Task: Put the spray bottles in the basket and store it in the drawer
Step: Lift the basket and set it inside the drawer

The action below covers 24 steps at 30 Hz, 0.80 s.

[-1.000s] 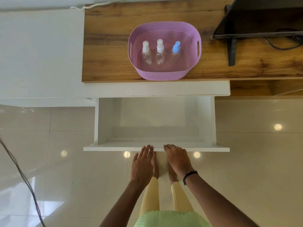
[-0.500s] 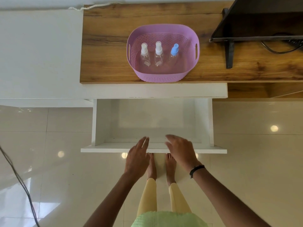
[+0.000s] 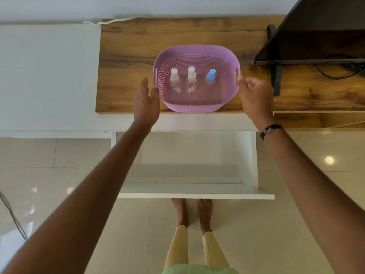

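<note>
Both arms are bare from the bottom edge of the frame up to the hands, with no sleeves showing. The left hand (image 3: pixel 147 104) wears nothing. The right hand (image 3: pixel 254 96) has a thin dark bracelet (image 3: pixel 271 129) around the wrist, with a small lighter patch on the band. The legs are covered in pale yellow leggings (image 3: pixel 194 248) that end at the ankles, and the feet (image 3: pixel 192 211) are bare. A strip of light green textured fabric (image 3: pixel 199 269) shows at the waist.

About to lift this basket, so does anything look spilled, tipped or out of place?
Nothing stands out. The three spray bottles stand upright in the purple basket, no liquid shows around them, and the open drawer below is bare. The basket does sit close to the counter's front edge.
</note>
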{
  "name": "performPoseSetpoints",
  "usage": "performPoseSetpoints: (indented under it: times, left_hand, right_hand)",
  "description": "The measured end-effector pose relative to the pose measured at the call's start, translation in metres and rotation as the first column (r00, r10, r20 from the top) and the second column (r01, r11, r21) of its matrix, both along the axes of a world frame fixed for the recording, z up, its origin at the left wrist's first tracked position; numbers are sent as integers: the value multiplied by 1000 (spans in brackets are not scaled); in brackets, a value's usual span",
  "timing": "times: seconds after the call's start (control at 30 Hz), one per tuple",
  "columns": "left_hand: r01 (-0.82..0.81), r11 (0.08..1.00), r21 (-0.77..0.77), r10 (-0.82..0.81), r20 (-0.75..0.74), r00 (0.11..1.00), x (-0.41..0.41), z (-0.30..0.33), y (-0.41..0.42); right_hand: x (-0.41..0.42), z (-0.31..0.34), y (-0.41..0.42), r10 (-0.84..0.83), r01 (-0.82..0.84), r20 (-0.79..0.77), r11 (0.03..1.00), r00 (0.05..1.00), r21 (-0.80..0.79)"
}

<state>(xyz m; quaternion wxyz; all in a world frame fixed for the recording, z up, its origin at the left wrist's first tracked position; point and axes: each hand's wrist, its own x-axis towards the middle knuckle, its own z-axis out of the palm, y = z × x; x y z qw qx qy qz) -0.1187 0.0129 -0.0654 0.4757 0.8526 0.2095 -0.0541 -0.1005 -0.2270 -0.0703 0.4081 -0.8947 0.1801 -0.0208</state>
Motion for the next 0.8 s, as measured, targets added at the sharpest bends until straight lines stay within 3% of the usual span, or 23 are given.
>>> performPoseSetpoints:
  times: [0.13,0.4,0.8]
  left_hand:
    - [-23,997,-77,18,-66,998,22,2,-3]
    - [-43,995,-92,37,-62,997,24,-5,-7]
    - [-37,993,-114,29,-68,997,-29,9,3]
  right_hand:
    - [16,-9,2,61,-63,-91,998,994,-14]
    - [17,-15,2,92,-98,-53,989,994,-115]
    - [-38,5,5,116,-116,6,993,993,-36]
